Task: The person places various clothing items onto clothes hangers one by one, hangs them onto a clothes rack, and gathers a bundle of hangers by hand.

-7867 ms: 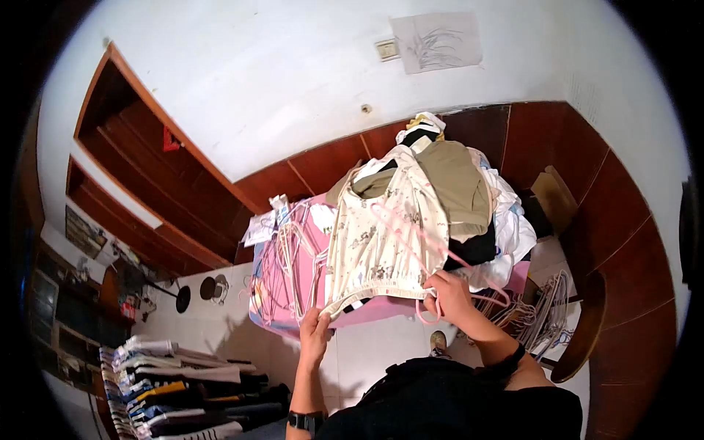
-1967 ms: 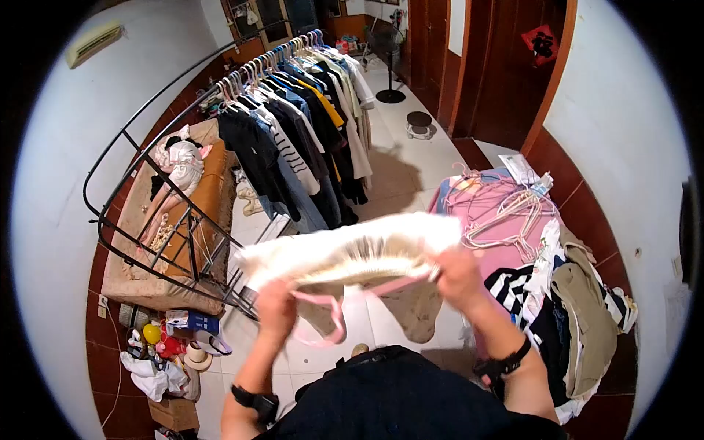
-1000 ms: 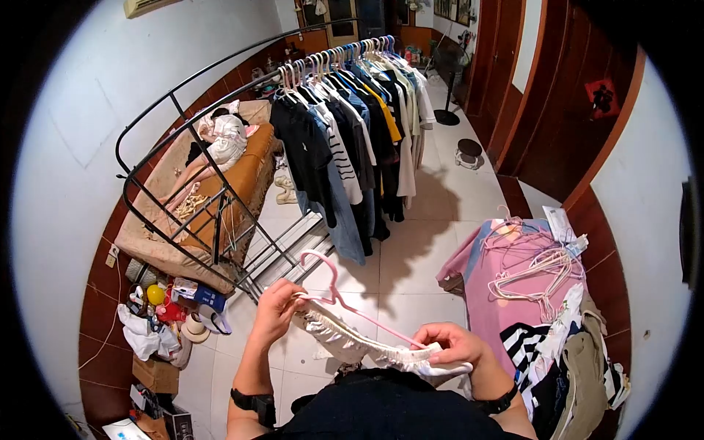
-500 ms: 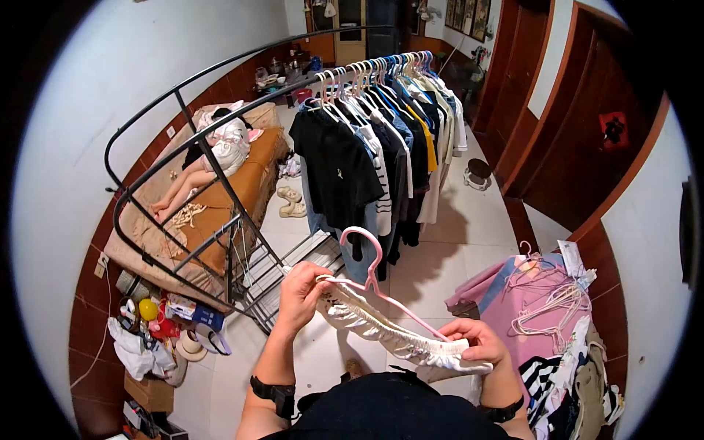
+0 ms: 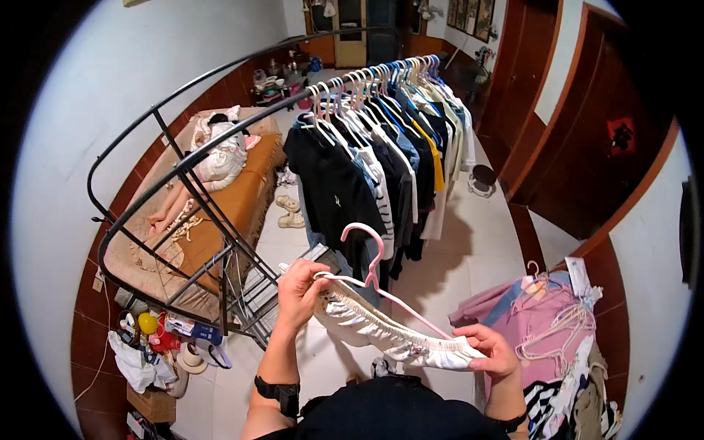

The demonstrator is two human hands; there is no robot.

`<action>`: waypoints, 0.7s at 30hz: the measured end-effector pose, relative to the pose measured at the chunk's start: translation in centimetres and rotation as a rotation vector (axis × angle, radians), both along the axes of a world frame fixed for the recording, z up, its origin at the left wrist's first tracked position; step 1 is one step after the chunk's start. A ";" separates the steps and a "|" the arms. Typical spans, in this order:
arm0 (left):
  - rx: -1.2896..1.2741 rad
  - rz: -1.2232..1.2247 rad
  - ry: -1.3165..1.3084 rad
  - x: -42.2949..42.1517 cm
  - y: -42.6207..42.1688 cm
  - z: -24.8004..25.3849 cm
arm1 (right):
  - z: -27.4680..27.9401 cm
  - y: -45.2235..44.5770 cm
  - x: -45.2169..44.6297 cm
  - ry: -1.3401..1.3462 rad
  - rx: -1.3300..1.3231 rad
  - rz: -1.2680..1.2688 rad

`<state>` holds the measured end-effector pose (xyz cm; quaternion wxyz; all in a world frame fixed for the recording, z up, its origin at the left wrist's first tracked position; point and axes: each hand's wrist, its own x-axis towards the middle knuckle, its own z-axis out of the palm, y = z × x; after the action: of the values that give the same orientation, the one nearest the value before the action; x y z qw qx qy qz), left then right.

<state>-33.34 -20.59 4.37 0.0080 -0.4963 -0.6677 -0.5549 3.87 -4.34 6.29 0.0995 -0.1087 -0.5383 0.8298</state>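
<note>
We see a long rack [image 5: 192,160] of clothes running away from us, a black T-shirt [image 5: 334,180] at its near end. To its left is a sofa bed [image 5: 242,213] with a person [image 5: 220,158] lying on it. On our right, the pink-covered desk [image 5: 506,323] carries loose hangers [image 5: 565,326] and, towards us, a heap of clothes [image 5: 561,407]. In front of our body, above the floor [image 5: 312,367], is the cream garment [image 5: 392,339], its gathered waistband sloping down to the right. The pink hanger [image 5: 374,275] lies along that waistband, hook up. Our left hand [image 5: 298,295] grips the upper end of the waistband at the hanger's tip; our right hand [image 5: 493,352] pinches the lower end near the other tip.
</note>
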 end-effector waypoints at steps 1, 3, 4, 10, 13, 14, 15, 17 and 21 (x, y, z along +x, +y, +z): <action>0.005 0.013 0.016 -0.4 0.6 0.4 | 0.3 0.8 -0.4 -0.003 0.010 -0.014; -0.049 0.018 0.028 -1.1 1.8 1.3 | 0.6 2.4 -1.1 0.009 -0.011 -0.019; -0.042 0.026 0.040 -1.5 2.5 1.7 | 0.4 3.3 -1.6 0.046 -0.036 0.009; 0.010 0.036 -0.217 -3.2 5.2 2.5 | -0.4 7.1 -5.1 0.173 -0.067 0.114; 0.024 0.029 -0.252 -5.5 5.7 1.9 | 0.0 7.8 -7.5 0.204 -0.138 0.041; 0.032 0.018 -0.275 -6.2 5.9 2.1 | 0.1 8.0 -8.3 0.208 -0.131 0.045; 0.038 0.037 -0.276 -6.9 6.2 2.3 | 0.0 8.2 -9.0 0.217 -0.134 0.040; 0.070 0.045 -0.229 -8.2 7.1 3.2 | 0.5 8.5 -10.8 0.233 -0.108 0.036; 0.125 0.090 -0.137 -12.5 9.6 3.2 | 1.7 8.8 -14.8 0.201 -0.057 0.046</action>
<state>-45.80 -10.97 7.62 0.0183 -0.4251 -0.6524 -0.6271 -10.96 4.43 8.02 0.1306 -0.0155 -0.5042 0.8535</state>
